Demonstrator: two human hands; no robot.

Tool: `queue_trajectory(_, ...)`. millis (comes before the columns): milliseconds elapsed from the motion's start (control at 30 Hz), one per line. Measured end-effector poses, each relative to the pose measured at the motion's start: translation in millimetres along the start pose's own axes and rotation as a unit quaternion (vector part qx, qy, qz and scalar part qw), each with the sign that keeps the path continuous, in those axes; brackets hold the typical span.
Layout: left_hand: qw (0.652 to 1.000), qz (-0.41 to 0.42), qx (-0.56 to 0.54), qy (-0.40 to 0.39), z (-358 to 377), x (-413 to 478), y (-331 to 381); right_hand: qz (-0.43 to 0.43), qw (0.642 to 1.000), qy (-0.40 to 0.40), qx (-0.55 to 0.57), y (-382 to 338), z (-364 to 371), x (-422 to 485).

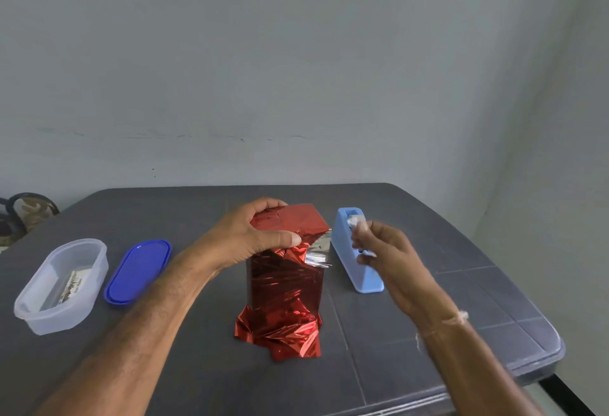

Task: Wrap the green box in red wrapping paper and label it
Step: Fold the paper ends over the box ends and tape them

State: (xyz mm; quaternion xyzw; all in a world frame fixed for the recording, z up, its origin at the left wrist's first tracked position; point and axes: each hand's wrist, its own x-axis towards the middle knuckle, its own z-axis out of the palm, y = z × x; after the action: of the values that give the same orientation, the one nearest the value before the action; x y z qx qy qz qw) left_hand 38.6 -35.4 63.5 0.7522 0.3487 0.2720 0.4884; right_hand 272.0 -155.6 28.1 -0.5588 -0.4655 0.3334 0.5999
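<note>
Your left hand (253,234) grips the top of the box (283,284), fingers curled over its far edge and thumb pressing the paper (280,333) flap flat, likely so it cannot spring open. The box stands upright mid-table (197,211), its lower paper loose. Your right hand (385,251) is at the dispenser (367,280) just beside the box, fingers curled. Blur hides whether they hold tape.

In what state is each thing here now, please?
Tall box in red foil paper: upright, bottom paper loose.
Left hand: grips the box top.
Light-blue plastic tape dispenser: standing upright.
Right hand: at the dispenser, blurred.
Clear oval plastic container: open.
Blue oval plastic lid: off, lying beside it.
</note>
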Motion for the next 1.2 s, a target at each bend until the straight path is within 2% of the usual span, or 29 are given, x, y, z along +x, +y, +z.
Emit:
queue_trajectory(67,1.000,0.003,0.008,0.003,0.7,0.6,0.0,-0.061,0.993,-0.069,-0.077,-42.7,9.1,11.0)
queue_trajectory(133,1.000,0.005,0.020,0.006,0.3,0.5,0.8,-0.090,0.969,-0.153,-0.172,-73.6,21.9,25.1)
queue_trajectory(267,0.999,0.001,0.033,0.006,-1.6,1.8,-1.1,-0.101,0.894,-0.265,-0.346,-92.1,45.2,63.0)
queue_trajectory(367,0.999,0.001,0.036,0.006,-2.6,2.7,-3.7,-0.089,0.858,-0.308,-0.402,-96.0,55.1,79.1)
queue_trajectory(600,0.998,-0.003,0.055,0.003,-2.3,3.7,-3.2,-0.078,0.817,-0.349,-0.452,-105.4,64.3,90.5)
queue_trajectory(800,0.999,-0.005,0.050,0.001,-2.1,4.7,-4.1,-0.069,0.796,-0.375,-0.469,-110.8,68.6,93.0)
queue_trajectory(967,0.999,-0.002,0.046,0.000,-2.2,5.2,-5.2,-0.081,0.774,-0.368,-0.509,-106.0,75.4,96.6)
queue_trajectory(1100,0.999,0.006,0.040,-0.002,-1.2,5.4,-4.0,-0.103,0.741,-0.350,-0.563,-104.8,81.3,95.4)
queue_trajectory(1200,0.999,0.010,0.037,-0.006,-0.5,6.3,-3.8,-0.102,0.698,-0.327,-0.628,-108.7,86.0,94.1)
